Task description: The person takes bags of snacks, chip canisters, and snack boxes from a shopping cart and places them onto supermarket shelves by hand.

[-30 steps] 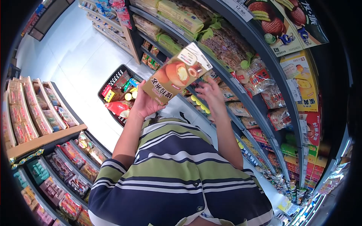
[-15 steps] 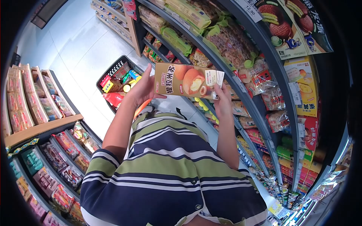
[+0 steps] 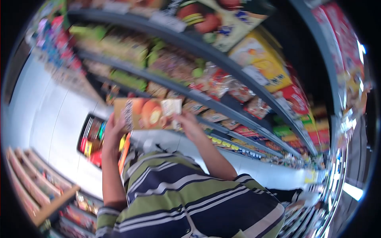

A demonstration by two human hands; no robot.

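Note:
A flat tan snack box [image 3: 137, 115] with round filled cakes pictured on it is held up in front of my body, its printed face toward me. My left hand [image 3: 113, 133] grips the box at its left end. At the right end, my right hand [image 3: 188, 123] holds it by the edge, close to a white patch on the print. Below and left of the box is a black shopping basket [image 3: 82, 137] on the floor, with colourful packages inside. The picture is blurred by motion, so small print cannot be read.
Dark shelves [image 3: 186, 93] packed with bagged and boxed snacks run along the right and far side. A yellow box [image 3: 258, 59] stands on an upper shelf. At lower left is a display rack [image 3: 55, 204] with a wooden edge. Pale floor tiles [image 3: 43, 119] lie between.
My view has swung to the right, so the box, hands and basket now appear farther left and the shelves spread across more of the picture. Both hands still hold the box.

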